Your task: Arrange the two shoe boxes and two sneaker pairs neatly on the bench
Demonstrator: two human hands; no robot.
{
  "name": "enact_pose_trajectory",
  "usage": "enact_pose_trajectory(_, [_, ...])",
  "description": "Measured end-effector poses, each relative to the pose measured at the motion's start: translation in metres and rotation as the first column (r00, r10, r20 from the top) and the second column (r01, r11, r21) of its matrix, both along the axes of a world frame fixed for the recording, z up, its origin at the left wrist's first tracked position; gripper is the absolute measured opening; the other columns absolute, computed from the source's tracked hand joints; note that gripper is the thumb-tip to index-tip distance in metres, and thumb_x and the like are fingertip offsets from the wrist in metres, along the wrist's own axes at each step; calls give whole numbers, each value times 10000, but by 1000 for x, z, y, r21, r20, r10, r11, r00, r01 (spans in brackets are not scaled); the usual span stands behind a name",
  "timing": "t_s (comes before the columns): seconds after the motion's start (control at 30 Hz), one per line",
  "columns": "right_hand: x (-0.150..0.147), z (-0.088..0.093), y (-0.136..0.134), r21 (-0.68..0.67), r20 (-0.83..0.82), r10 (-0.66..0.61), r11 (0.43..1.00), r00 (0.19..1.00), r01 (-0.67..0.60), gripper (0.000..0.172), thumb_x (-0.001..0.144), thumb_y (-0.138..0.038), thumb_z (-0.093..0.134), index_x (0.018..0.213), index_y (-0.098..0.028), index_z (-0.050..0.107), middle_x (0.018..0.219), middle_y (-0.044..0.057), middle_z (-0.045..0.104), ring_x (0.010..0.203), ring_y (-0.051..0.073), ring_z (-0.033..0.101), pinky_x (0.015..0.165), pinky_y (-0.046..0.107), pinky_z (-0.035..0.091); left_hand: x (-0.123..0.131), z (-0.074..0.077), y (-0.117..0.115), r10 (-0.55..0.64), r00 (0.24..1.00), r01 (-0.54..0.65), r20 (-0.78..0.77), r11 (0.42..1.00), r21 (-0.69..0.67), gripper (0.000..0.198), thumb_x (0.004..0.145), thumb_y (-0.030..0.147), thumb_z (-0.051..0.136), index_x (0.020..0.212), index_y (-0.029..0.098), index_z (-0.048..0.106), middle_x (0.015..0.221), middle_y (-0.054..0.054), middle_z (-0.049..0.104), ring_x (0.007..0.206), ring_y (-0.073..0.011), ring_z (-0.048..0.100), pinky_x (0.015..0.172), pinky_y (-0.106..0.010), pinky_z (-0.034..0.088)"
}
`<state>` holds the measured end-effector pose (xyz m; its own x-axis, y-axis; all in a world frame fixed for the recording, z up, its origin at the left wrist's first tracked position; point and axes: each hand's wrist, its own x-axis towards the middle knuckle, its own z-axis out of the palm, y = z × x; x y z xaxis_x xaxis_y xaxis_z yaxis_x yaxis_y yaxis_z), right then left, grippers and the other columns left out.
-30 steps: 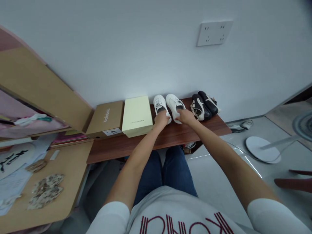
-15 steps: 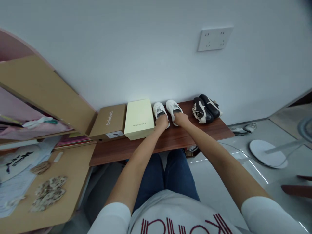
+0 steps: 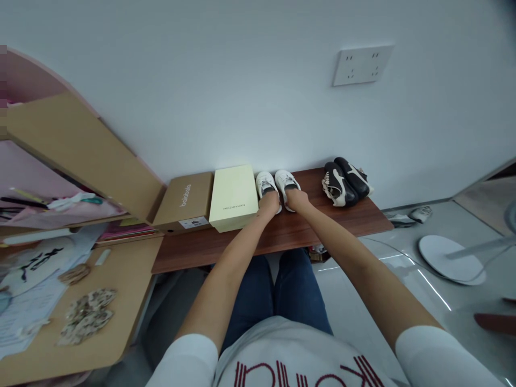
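Note:
Two white sneakers stand side by side on the dark wooden board (image 3: 226, 250), toes toward the wall. My left hand (image 3: 269, 205) grips the left white sneaker (image 3: 264, 180) by its heel end. The right white sneaker (image 3: 284, 177) is held the same way in my right hand (image 3: 297, 200). Both hands are closed, and their fingertips are partly hidden by the shoes. Just left of the sneakers lies a pale yellow shoebox (image 3: 234, 191), with a brown shoebox (image 3: 185, 196) beside it. A pair of black sneakers (image 3: 347, 180) rests farther right on the board.
A desk (image 3: 124, 274) with papers and a patterned scrunchie (image 3: 91, 312) is at the left, below a shelf unit (image 3: 80, 134). On the floor at right are a round white stand base (image 3: 435, 252), a cable and grey shoes (image 3: 421, 214). A socket panel (image 3: 363, 64) is on the wall.
The right white sneaker has shifted left, closer to the left one, with my right hand on it. The whole view has moved slightly.

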<state>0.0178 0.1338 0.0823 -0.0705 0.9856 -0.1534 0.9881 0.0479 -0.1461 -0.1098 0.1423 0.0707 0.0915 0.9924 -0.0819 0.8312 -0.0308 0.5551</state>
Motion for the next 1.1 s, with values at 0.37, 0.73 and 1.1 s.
enact_pose_trajectory(0.37, [-5, -2, -1, -14, -10, 6, 1000, 1000, -6, 299, 963, -200, 552, 1227, -122, 669, 1282, 245, 677, 1162, 312, 688, 942, 399, 543, 6, 1, -2, -98, 968, 85, -232, 994, -67, 295, 869, 136, 628, 1153, 101, 703, 1188, -279, 706, 1169, -385, 672, 952, -452, 502])
enact_pose_trajectory(0.73, [41, 12, -18, 192, -134, 150, 974, 980, -122, 406, 946, -357, 640, 1296, -152, 620, 1364, 178, 610, 1254, 301, 585, 1041, 383, 460, 16, 31, -18, -133, 961, 170, -243, 976, 139, 368, 957, 287, 598, 1303, 161, 588, 1279, -203, 661, 1216, -338, 627, 991, -393, 473])
enact_pose_trajectory(1.1, [199, 6, -33, 347, -283, -42, 927, 958, 144, 321, 881, -330, 675, 1147, -154, 705, 1186, 141, 709, 1160, 283, 636, 1050, 374, 464, 106, -11, -36, -393, 917, 383, 73, 916, 121, 324, 917, 278, 679, 1228, 197, 643, 1140, -132, 717, 1141, -287, 661, 1004, -377, 474])
